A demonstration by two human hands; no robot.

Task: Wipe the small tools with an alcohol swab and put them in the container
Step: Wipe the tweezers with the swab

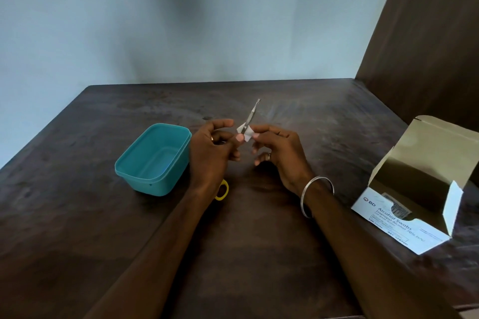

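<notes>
Dark wooden table (259, 241); both hands pinch slim steel tool (251, 114) in white swab (245, 132), tip pointing away; empty teal plastic container (155, 160) beside left hand (210, 153), right hand (277, 150) farther

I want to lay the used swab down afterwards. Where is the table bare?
Free: the wide strip of table behind the hands, up to the wall, and the patch between the right hand and the swab box. Also left of the teal container. Crowded: under the left hand, where the container and a yellow-handled tool sit close.
</notes>
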